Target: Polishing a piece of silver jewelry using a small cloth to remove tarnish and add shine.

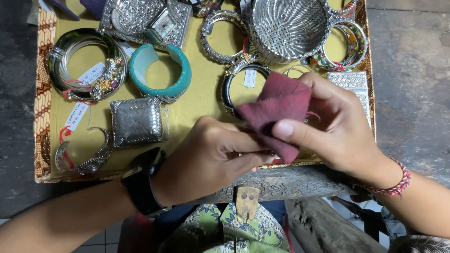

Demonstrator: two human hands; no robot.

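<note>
Seen from above, two bare hands meet near the centre of the view. The right hand (335, 126) pinches a dark red cloth (280, 110) between thumb and fingers, the cloth folded over whatever sits beneath it. The left hand (211, 157), coming in from 8 o'clock, has its fingers pressed together against the lower edge of the cloth, nipping something small that the cloth hides; what it is cannot be told. A black wristwatch (143, 182) sits on the left wrist, and a red-and-white braided bracelet (393, 185) circles the right wrist.

Both hands hover over the near edge of a yellow-lined tray (201, 89) with a patterned brown border, which rests on a dark, worn wooden tabletop (412, 70). Just behind the cloth, at 12 o'clock from the hands, lies a black bangle with silver trim (228, 89), partly covered. At 10 o'clock sits a woven silver cuff (138, 121), and beyond it a turquoise cuff (161, 70). Farther out at 10 o'clock is a cluster of dark and silver bangles (84, 65) with paper tags. A silver open cuff (86, 159) lies at 9 o'clock. At 1 o'clock stands a woven silver basket (288, 28), with multicoloured bangles (349, 44) beside it.
</note>
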